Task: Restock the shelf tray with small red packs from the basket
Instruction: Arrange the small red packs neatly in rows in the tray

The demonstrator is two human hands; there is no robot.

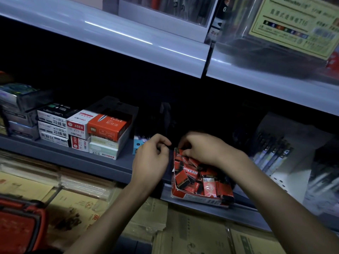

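Shelf tray (pixel 194 198) heaped with small red packs (pixel 209 186), right hand (pixel 200 147) pinching packs at its far end, left hand (pixel 151 158) curled just beside it, contents unclear, basket (pixel 20 224) lower left

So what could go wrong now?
The tray sits at the front edge of the shelf, and its left side is torn. A nudge from the right hand could tip it. The packs are heaped loosely, so some might slide out onto the cartons below.
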